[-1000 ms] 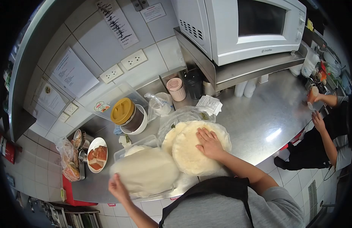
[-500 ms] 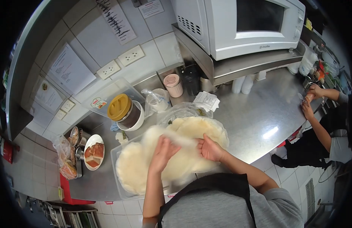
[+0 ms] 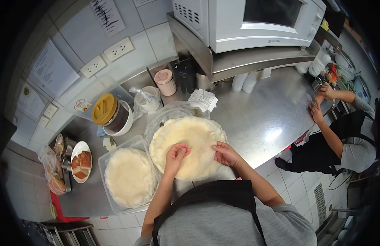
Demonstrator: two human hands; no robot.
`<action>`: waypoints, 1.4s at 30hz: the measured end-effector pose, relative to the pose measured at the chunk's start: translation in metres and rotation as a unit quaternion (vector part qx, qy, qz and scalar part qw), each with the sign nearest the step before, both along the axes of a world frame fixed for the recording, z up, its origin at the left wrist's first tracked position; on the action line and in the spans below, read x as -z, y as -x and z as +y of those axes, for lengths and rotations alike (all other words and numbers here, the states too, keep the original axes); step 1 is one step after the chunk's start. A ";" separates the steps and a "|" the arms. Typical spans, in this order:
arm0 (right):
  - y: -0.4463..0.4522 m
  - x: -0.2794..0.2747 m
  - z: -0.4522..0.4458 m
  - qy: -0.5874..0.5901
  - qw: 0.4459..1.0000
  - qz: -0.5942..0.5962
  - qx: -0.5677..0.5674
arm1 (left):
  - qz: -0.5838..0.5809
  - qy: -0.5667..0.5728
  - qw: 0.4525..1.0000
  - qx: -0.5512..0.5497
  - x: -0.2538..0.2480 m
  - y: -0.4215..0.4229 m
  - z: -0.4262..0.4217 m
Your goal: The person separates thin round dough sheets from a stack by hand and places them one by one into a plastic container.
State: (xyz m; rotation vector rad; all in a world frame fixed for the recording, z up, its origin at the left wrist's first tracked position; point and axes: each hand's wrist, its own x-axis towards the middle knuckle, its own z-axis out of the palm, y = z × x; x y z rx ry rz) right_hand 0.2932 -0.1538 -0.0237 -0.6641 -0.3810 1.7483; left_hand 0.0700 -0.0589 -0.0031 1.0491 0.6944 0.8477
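A round, pale stack of thin sheets [image 3: 194,131] lies on clear plastic wrapping in front of me. Over its left part is my left hand [image 3: 176,157], thumb and fingertips pinched together; anything between them is too small to make out. My right hand [image 3: 225,153] is at the stack's right edge, its fingers curled in a pinch, and what they grip is hidden. Just left of the stack, a clear plastic tray [image 3: 103,166] holds another round pile of pale sheets [image 3: 130,177]. The clear plastic wrapping [image 3: 151,123] shows behind the right stack.
Behind the stacks stand a yellow-lidded jar [image 3: 104,109] in a white bowl, a pink canister [image 3: 165,82] and a black container [image 3: 185,76]. A white dish of food [image 3: 81,162] lies left. A microwave [image 3: 263,24] sits on a shelf. Another person [image 3: 333,141] works at right.
A thin sheet that spanned the tray, then blurred between my hands, now lies on or in the right stack. My left hand has moved right from the tray. The view has shifted.
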 end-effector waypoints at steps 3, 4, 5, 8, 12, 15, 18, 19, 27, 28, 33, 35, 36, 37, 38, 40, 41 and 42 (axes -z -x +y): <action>0.001 0.009 -0.005 -0.011 1.000 0.010 0.028 | 0.090 -0.113 0.987 0.065 0.005 -0.002 -0.009; 0.000 0.007 -0.005 -0.012 0.999 0.027 0.027 | 0.100 -0.156 0.980 0.066 0.002 -0.005 -0.011; 0.001 0.004 -0.004 -0.014 0.999 0.045 0.026 | 0.110 -0.200 0.971 0.068 -0.006 -0.007 -0.014; 0.007 -0.007 -0.007 -0.053 0.998 -0.008 0.017 | 0.173 -0.300 0.933 0.093 -0.025 -0.009 -0.021; 0.007 -0.008 -0.007 -0.080 0.992 -0.095 -0.023 | 0.209 -0.361 0.906 0.075 -0.025 -0.015 -0.032; 0.009 -0.016 -0.008 -0.105 0.985 -0.130 -0.038 | 0.264 -0.399 0.876 0.064 -0.035 -0.019 -0.037; 0.011 -0.017 -0.008 -0.108 0.980 -0.163 -0.036 | 0.274 -0.418 0.864 0.058 -0.026 -0.020 -0.035; 0.012 -0.015 -0.008 -0.110 0.978 -0.176 -0.035 | 0.276 -0.411 0.867 0.056 -0.027 -0.019 -0.036; 0.015 -0.010 -0.007 -0.102 0.963 -0.249 -0.011 | 0.237 -0.381 0.894 0.008 -0.013 -0.022 -0.035; 0.019 -0.019 -0.007 -0.092 0.964 -0.248 0.008 | 0.237 -0.377 0.895 0.003 -0.014 -0.023 -0.036; 0.029 -0.010 -0.001 -0.067 0.934 -0.351 0.013 | 0.225 -0.390 0.893 -0.012 -0.013 -0.023 -0.034; 0.026 0.004 0.002 -0.067 0.927 -0.368 -0.006 | 0.230 -0.337 0.913 -0.025 -0.013 -0.022 -0.037; 0.024 0.011 0.002 -0.075 0.931 -0.358 -0.001 | 0.232 -0.309 0.922 -0.032 -0.013 -0.022 -0.038; 0.024 0.010 0.001 -0.082 0.934 -0.349 0.004 | 0.226 -0.317 0.920 -0.048 -0.014 -0.022 -0.038; 0.024 0.010 0.001 -0.090 0.936 -0.339 0.009 | 0.219 -0.325 0.918 -0.064 -0.015 -0.022 -0.038; 0.025 0.005 -0.001 -0.078 0.946 -0.311 0.033 | 0.221 -0.319 0.918 -0.087 -0.015 -0.021 -0.036; 0.025 0.001 -0.002 -0.073 0.951 -0.297 0.046 | 0.229 -0.304 0.920 -0.095 -0.013 -0.018 -0.034; 0.024 -0.001 -0.003 -0.066 0.951 -0.299 0.041 | 0.238 -0.290 0.921 -0.103 -0.011 -0.016 -0.031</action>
